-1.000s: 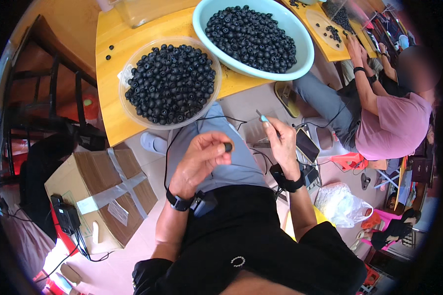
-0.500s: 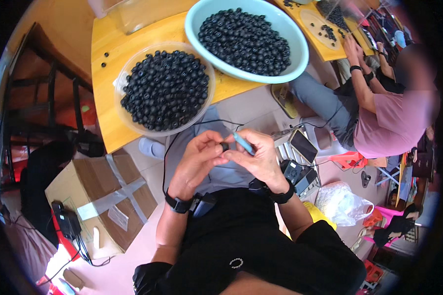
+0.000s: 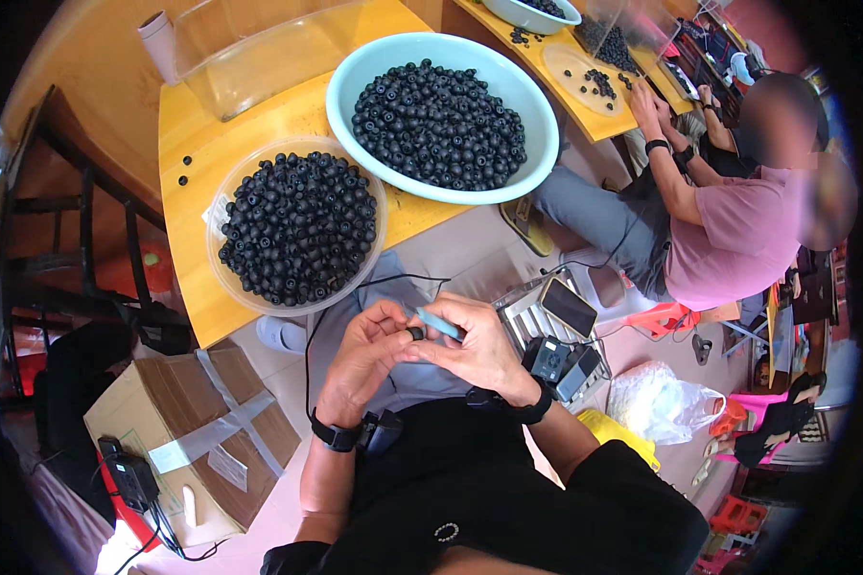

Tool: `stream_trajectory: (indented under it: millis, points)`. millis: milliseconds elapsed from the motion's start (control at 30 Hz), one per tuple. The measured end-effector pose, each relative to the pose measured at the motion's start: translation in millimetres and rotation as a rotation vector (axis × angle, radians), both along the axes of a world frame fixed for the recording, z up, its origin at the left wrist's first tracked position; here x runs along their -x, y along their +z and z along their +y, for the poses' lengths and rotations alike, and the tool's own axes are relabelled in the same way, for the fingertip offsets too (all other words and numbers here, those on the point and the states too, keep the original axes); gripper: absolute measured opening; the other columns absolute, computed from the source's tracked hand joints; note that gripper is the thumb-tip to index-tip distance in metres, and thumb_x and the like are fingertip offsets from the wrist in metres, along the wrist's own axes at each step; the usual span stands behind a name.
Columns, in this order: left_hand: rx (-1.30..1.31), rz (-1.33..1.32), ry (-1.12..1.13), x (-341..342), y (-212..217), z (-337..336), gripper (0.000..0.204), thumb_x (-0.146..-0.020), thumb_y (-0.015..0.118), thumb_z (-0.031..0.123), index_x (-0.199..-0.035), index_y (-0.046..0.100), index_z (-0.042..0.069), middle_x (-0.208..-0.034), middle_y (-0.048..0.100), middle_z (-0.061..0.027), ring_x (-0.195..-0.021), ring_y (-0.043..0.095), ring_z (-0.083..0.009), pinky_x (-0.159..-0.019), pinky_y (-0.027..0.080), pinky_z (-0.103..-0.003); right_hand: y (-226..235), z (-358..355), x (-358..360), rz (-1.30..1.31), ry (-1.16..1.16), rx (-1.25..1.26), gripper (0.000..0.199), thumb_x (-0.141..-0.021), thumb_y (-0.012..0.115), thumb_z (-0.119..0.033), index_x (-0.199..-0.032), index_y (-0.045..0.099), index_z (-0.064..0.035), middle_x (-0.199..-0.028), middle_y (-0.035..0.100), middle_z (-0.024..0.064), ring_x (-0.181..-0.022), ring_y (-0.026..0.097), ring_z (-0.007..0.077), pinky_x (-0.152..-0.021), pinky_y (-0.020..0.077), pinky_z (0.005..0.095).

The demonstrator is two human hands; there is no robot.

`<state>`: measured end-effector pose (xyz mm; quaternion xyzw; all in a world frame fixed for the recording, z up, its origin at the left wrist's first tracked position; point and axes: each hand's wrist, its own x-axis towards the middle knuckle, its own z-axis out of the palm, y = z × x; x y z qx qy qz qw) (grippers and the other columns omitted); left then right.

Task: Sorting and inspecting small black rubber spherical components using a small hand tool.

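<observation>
Left hand (image 3: 364,353) pinches black bead (image 3: 416,333), right hand (image 3: 479,347) grips blue tool (image 3: 440,325) beside it, in open room before yellow table (image 3: 184,225); clear round tray (image 3: 241,291) and light-blue basin (image 3: 542,125), heaped with black beads (image 3: 441,125), line edge.

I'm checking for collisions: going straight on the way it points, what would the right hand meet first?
Likely the left hand, which holds a black bead close ahead of the right hand; exact depth is unclear.
</observation>
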<state>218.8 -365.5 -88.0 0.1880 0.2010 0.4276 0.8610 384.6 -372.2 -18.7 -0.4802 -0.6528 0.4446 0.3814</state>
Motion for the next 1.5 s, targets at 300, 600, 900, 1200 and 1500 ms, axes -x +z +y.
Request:
stream_trajectory:
  millis: [300,600,900,1200,1500]
  points:
    - [-0.020,0.144,0.009,1,19,1,0.025,-0.087,0.059,0.011,-0.109,0.052,0.004,-0.105,0.058,-0.0110,-0.085,0.061,-0.0148,-0.067,0.056,-0.026,29,64,-56,-0.231,-0.523,-0.402,0.017,-0.073,0.071,-0.009,-0.088,0.066,-0.0030,-0.072,0.060,0.0051,-0.060,0.054,0.0111,-0.056,0.0436,0.0269]
    - [-0.028,0.190,-0.015,9,13,0,0.017,-0.089,0.058,0.014,-0.104,0.054,0.007,-0.099,0.058,-0.0071,-0.082,0.060,-0.0119,-0.067,0.055,-0.024,30,91,-41,-0.438,-0.524,-0.489,0.025,-0.072,0.070,-0.005,-0.096,0.064,0.0016,-0.073,0.058,0.0106,-0.065,0.057,0.0201,-0.061,0.0443,0.0298]
    - [-0.029,0.174,0.000,12,15,-1,0.017,-0.089,0.059,0.016,-0.102,0.054,0.008,-0.098,0.058,-0.0065,-0.080,0.059,-0.0116,-0.067,0.053,-0.024,5,94,39,-0.361,-0.027,-0.420,0.019,-0.072,0.068,-0.004,-0.090,0.065,-0.0017,-0.077,0.058,0.0130,-0.070,0.059,0.0315,-0.062,0.0457,0.0364]
    - [-0.037,0.143,0.033,20,13,-4,0.017,-0.088,0.059,0.017,-0.102,0.055,0.007,-0.097,0.059,-0.0068,-0.080,0.059,-0.0116,-0.067,0.053,-0.023,-14,122,75,-0.595,0.056,-0.378,0.017,-0.072,0.068,-0.009,-0.088,0.065,-0.0058,-0.080,0.055,0.0114,-0.076,0.058,0.0338,-0.066,0.0437,0.0420]
    - [-0.044,0.165,0.085,21,11,-4,0.018,-0.089,0.059,0.017,-0.103,0.055,0.007,-0.097,0.060,-0.0063,-0.080,0.060,-0.0119,-0.066,0.052,-0.023,-3,113,71,-0.400,0.016,-0.434,0.014,-0.070,0.063,-0.003,-0.083,0.060,0.0001,-0.078,0.058,0.0128,-0.069,0.057,0.0305,-0.062,0.0431,0.0380]
